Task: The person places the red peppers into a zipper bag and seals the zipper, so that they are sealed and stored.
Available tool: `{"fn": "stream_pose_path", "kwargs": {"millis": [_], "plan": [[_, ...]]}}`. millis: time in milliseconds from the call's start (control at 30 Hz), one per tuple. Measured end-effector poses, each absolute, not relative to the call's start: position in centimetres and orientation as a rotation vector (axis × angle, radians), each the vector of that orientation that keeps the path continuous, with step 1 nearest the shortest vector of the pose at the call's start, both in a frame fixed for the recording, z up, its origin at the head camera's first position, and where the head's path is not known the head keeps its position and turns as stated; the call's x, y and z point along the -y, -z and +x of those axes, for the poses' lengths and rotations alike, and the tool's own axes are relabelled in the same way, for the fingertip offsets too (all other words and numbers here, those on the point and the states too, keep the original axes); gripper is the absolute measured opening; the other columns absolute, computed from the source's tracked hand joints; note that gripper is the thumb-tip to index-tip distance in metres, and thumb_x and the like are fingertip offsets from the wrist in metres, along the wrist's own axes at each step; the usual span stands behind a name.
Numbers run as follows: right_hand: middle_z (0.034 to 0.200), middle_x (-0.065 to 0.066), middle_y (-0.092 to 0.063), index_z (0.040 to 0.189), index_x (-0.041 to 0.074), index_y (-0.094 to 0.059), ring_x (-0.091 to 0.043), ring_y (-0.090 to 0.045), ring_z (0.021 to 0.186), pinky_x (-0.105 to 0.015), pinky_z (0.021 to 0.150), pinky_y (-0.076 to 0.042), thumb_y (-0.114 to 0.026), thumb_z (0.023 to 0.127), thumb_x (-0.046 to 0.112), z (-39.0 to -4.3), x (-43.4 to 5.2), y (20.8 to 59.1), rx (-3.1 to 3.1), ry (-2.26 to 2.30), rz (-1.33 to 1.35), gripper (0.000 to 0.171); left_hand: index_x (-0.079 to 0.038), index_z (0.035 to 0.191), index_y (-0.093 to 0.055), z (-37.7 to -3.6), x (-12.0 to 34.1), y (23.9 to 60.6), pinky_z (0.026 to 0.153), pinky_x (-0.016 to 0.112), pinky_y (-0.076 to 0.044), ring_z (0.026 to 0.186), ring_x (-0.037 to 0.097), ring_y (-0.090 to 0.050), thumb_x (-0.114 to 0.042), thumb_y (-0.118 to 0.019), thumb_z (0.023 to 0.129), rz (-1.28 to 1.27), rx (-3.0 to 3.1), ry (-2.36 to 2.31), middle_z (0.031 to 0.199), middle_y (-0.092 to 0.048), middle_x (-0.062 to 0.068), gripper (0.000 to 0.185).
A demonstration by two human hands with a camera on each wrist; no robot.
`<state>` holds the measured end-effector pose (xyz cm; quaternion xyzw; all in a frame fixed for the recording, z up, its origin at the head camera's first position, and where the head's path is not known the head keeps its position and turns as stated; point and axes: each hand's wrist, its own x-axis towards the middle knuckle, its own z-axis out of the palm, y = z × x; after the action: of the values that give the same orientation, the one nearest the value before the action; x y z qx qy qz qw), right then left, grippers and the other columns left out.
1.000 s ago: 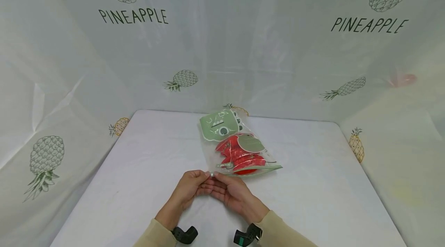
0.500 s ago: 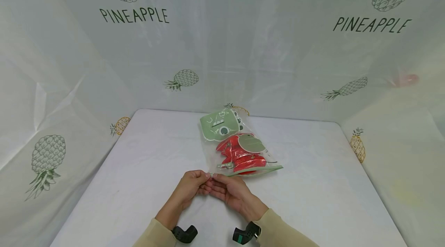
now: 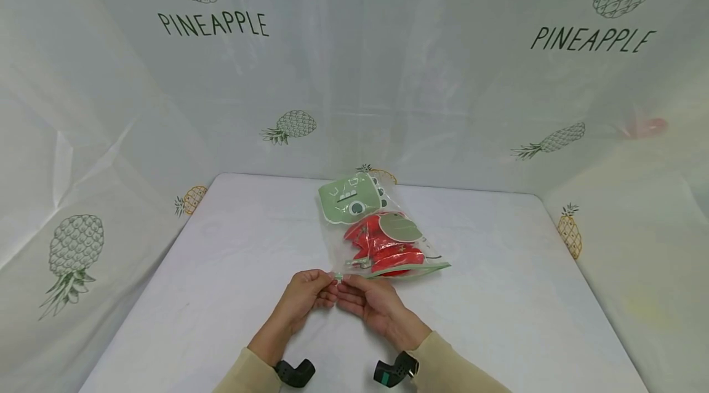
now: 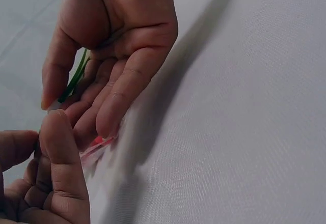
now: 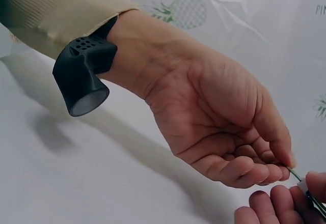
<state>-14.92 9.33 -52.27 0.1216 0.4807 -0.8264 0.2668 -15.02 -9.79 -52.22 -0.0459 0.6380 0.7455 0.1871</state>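
Note:
A clear zip bag (image 3: 335, 239) lies at the middle back of the table, printed with a green monster face (image 3: 351, 199). Red items (image 3: 396, 258) show through its plastic. The bag's green zip strip (image 3: 412, 268) runs along the near edge to both hands. At its left end, my left hand (image 3: 301, 296) pinches the strip between thumb and index finger. Close beside it, my right hand (image 3: 379, 307) has its thumb and fingers at the white slider (image 5: 303, 186), pinching it. The other fingers of the right hand are loosely bent beneath.
The white-covered table (image 3: 232, 245) reaches around the bag on both sides. Behind it and to the sides hangs a pale curtain (image 3: 421, 73) with pineapple prints. Each wrist carries a black camera, the left one (image 3: 295, 373) near the table's front.
The hands have drawn slightly apart, with the right hand a little further right. A short bit of green strip now shows between the fingertips. The bag has barely moved.

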Motion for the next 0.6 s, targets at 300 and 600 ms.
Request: {"fn": "stream_pose_path", "kwargs": {"millis": [300,600], "plan": [[0.109,-0.02,-0.079,0.123,-0.004,-0.071,-0.027,-0.079,0.1,-0.045,0.094,-0.061,-0.067,0.103,0.018,-15.23,-9.98,52.01,-1.273,2.179,0.322,0.03,0.004,0.097,-0.069,-15.27,9.94,52.29,0.064,0.023,-0.06,0.067,0.01,-0.07,-0.016,-0.065,0.105,-0.125,-1.79,-2.083,0.077,-0.073,0.002,0.022],[0.107,-0.018,-0.08,0.129,-0.009,-0.064,-0.025,-0.079,0.098,-0.046,0.096,-0.06,-0.067,0.103,0.02,-15.31,-10.02,51.97,-1.294,2.203,0.337,0.039,0.011,0.101,-0.067,-15.47,9.79,52.33,0.064,0.022,-0.059,0.068,0.01,-0.068,-0.014,-0.065,0.104,-0.148,-1.791,-2.128,0.076,-0.072,0.002,0.025]]}}
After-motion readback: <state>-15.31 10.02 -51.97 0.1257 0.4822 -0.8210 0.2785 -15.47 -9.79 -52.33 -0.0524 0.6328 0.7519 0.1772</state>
